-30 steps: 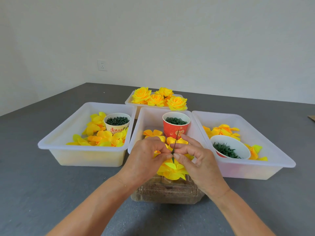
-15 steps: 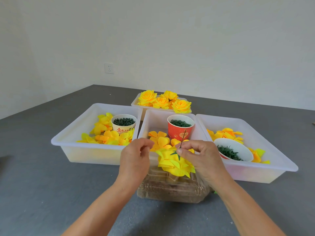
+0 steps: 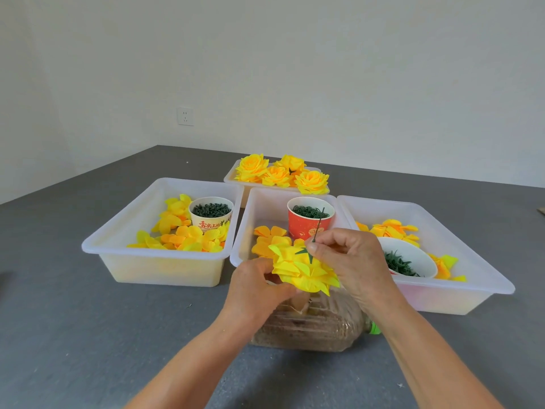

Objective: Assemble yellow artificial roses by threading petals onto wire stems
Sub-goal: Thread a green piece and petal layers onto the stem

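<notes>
Both hands meet over the near edge of the middle tray [image 3: 247, 231], working on a half-built yellow rose [image 3: 303, 271]. The left hand [image 3: 256, 290] cups the flower from below and from its left side, fingers curled round the folded petals. The right hand [image 3: 351, 261] pinches a thin green wire stem [image 3: 318, 224] between thumb and forefinger just above the flower; the wire stands nearly upright, leaning a little to the right, its top end in front of the red paper cup [image 3: 309, 224]. A small green star-shaped leaf piece [image 3: 305, 251] sits on the wire against the top of the petals. Below the hands lies a clear plastic box [image 3: 309, 329] with brownish contents on the grey table [image 3: 88, 335]. The red cup, filled with dark green wires, stands at the back of the middle tray with loose orange-yellow petals [image 3: 269, 236] in front of it. The left tray [image 3: 153, 261] holds more petals and a white printed cup [image 3: 211, 214] of green pieces. The right tray [image 3: 472, 261] holds petals and a white bowl [image 3: 418, 258] of green pieces. Behind, a small tray [image 3: 231, 178] carries finished roses [image 3: 280, 172].
</notes>
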`<control>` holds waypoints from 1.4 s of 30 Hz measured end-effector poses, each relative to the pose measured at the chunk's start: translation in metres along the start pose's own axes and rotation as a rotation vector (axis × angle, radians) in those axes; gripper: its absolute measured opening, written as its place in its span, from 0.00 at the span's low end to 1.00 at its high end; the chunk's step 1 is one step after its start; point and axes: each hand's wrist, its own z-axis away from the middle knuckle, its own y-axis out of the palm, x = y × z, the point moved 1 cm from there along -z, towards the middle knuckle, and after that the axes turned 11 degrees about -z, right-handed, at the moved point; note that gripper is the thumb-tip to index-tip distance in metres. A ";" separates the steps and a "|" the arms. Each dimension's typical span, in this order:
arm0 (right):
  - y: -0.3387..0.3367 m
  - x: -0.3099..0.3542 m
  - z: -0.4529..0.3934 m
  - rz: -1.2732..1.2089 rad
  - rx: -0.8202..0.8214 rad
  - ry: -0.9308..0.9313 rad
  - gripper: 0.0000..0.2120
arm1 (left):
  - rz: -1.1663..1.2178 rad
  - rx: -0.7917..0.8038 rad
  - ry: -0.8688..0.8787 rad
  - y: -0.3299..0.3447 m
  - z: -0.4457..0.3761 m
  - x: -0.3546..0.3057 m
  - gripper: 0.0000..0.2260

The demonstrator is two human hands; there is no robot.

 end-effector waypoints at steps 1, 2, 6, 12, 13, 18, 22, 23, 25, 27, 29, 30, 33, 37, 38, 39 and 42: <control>0.000 0.001 0.000 0.005 0.001 -0.002 0.10 | 0.057 0.003 -0.014 0.001 -0.001 -0.001 0.05; 0.000 0.002 0.000 0.004 0.001 -0.004 0.10 | 0.124 0.014 -0.019 0.001 -0.002 -0.003 0.06; -0.001 0.004 0.002 -0.010 -0.010 -0.016 0.10 | 0.306 0.075 -0.009 0.001 -0.004 -0.008 0.10; -0.001 0.007 0.004 -0.039 -0.029 -0.013 0.12 | 0.318 0.117 0.041 0.003 -0.006 -0.009 0.08; -0.002 0.007 0.003 -0.042 -0.035 -0.010 0.12 | 0.317 0.113 0.040 0.003 -0.007 -0.009 0.09; -0.003 0.012 -0.004 -0.053 -0.046 -0.014 0.07 | 0.270 0.137 0.052 0.003 -0.010 -0.006 0.11; -0.002 0.015 -0.007 -0.032 -0.059 -0.028 0.07 | 0.034 0.148 0.058 0.005 -0.009 0.002 0.11; -0.003 0.016 -0.008 -0.027 -0.069 -0.034 0.07 | 0.010 0.141 0.061 0.006 -0.009 0.003 0.11; -0.006 0.018 -0.010 -0.033 -0.085 -0.033 0.07 | -0.022 0.125 0.066 0.007 -0.009 0.003 0.10; -0.007 0.021 -0.011 -0.053 -0.099 -0.018 0.07 | -0.050 0.114 0.072 0.007 -0.009 0.002 0.10; -0.009 0.024 -0.012 -0.073 -0.115 -0.019 0.06 | -0.064 0.109 0.069 0.007 -0.009 0.002 0.10; -0.011 0.026 -0.014 -0.082 -0.125 -0.024 0.07 | -0.076 0.111 0.064 0.007 -0.008 0.001 0.10; -0.015 0.033 -0.018 -0.123 -0.144 -0.025 0.07 | -0.089 0.113 0.067 0.006 -0.007 -0.002 0.11; -0.015 0.034 -0.021 -0.149 -0.163 0.007 0.06 | 0.001 0.039 0.112 0.004 -0.007 -0.012 0.14; -0.015 0.034 -0.021 -0.155 -0.173 0.010 0.06 | 0.035 0.031 0.121 0.004 -0.007 -0.016 0.12; -0.015 0.034 -0.022 -0.159 -0.181 0.011 0.06 | 0.060 0.027 0.130 0.005 -0.008 -0.019 0.09; -0.017 0.033 -0.022 -0.161 -0.183 0.014 0.05 | 0.084 0.021 0.145 0.007 -0.008 -0.022 0.07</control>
